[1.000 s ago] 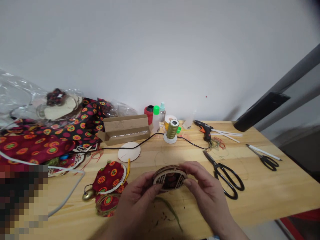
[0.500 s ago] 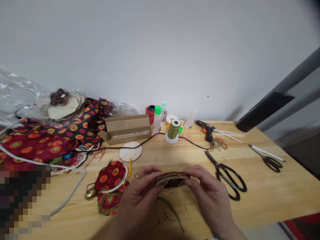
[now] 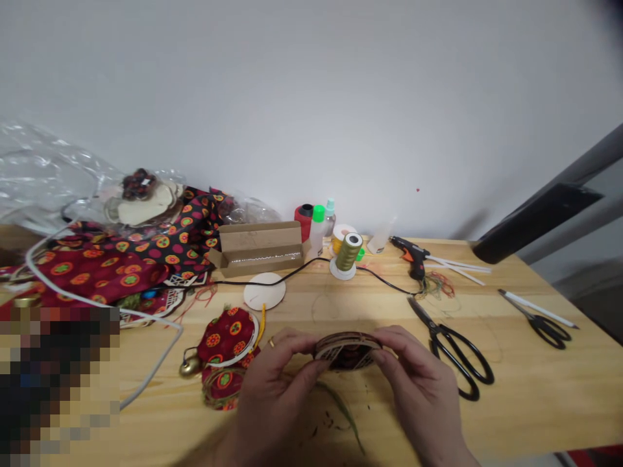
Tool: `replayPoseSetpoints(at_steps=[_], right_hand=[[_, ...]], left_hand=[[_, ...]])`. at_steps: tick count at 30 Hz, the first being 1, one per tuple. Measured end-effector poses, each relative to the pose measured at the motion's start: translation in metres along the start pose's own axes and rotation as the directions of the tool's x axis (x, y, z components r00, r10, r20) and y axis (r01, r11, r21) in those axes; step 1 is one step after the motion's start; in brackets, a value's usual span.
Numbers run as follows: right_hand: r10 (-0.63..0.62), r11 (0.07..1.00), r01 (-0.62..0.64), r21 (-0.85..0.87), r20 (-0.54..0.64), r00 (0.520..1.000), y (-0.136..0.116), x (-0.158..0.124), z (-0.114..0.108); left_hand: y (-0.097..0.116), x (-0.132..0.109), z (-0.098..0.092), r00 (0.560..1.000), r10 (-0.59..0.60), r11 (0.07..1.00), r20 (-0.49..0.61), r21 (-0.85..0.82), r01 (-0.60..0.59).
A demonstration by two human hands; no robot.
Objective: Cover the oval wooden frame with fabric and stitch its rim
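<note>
Round piece (image 3: 348,355): ends hidden by left grip (image 3: 280,389), right grip (image 3: 421,386). Lower-left patch (image 3: 56,389) pixelated. Plastic (image 3: 46,162) cut by left edge.

Fabric (image 3: 92,271): is lying left of a box (image 3: 263,264).
Front spool (image 3: 348,254): is standing between the box and glue gun (image 3: 415,255).
Large scissors (image 3: 435,329): are lying right of the right hand (image 3: 422,389).

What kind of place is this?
Likely a craft or sewing workspace, home or small shop, can't tell which. Signs: the glue gun, the spool of olive thread and the flower-patterned fabric heaped on the wooden table.
</note>
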State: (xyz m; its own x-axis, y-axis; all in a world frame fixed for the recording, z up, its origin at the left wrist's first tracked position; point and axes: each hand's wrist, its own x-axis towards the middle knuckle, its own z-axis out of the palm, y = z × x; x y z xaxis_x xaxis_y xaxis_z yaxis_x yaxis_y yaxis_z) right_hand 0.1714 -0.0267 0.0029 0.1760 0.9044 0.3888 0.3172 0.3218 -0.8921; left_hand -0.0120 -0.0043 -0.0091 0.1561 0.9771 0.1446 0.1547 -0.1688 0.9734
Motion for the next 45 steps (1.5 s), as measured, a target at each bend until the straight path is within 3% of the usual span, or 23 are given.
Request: replayPoseSetpoints(at_steps=[13,25,29,38,45], right_hand=[[0.037,0.999,-0.037,0.024,0.005,0.999,0.002,-0.002,0.0],[0.131,0.991,-0.131,0.007,0.022,0.991,0.001,-0.002,-0.002],[0.17,0.985,-0.171,0.016,0.028,0.985,0.002,-0.002,-0.002],[0.071,0.997,-0.068,-0.034,0.122,0.99,-0.005,-0.002,0.004],[-0.019,0.995,0.034,-0.096,0.151,0.988,-0.007,-0.002,0.005]], left_hand=[[-0.002,0.0,0.0,0.996,0.085,0.996,0.027,0.029,-0.086],[-0.004,0.004,0.002,0.994,-0.009,1.0,0.107,-0.012,0.01],[-0.007,0.003,0.001,0.997,0.052,0.998,0.054,-0.042,-0.05],[-0.011,0.0,-0.001,0.995,0.076,0.997,-0.061,0.035,-0.074],[-0.007,0.002,0.0,0.994,0.097,0.995,-0.054,0.041,-0.095]])
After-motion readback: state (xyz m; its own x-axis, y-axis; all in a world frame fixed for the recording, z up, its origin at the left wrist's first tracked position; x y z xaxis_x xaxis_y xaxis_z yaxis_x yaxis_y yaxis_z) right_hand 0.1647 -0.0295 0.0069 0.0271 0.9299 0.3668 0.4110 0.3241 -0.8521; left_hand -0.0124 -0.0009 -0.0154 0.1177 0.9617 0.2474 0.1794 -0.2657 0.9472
